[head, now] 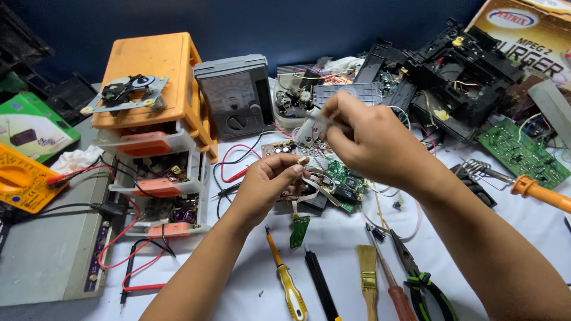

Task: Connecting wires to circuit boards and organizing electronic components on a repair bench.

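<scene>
White cloth covers the cluttered bench, with a yellow screwdriver, a brush and pliers lying nearest. Above them the left hand pinches a small tan component between thumb and fingertips, just over a green circuit board. The right hand grips a slim grey tool, its long axis pointing up-left. Behind stands a grey analogue meter.

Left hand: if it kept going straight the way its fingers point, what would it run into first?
The left hand points up and to the right, toward the right hand. It would probably meet the green circuit board and its pale ribbon cable first, though depth is hard to judge from this view.
</scene>
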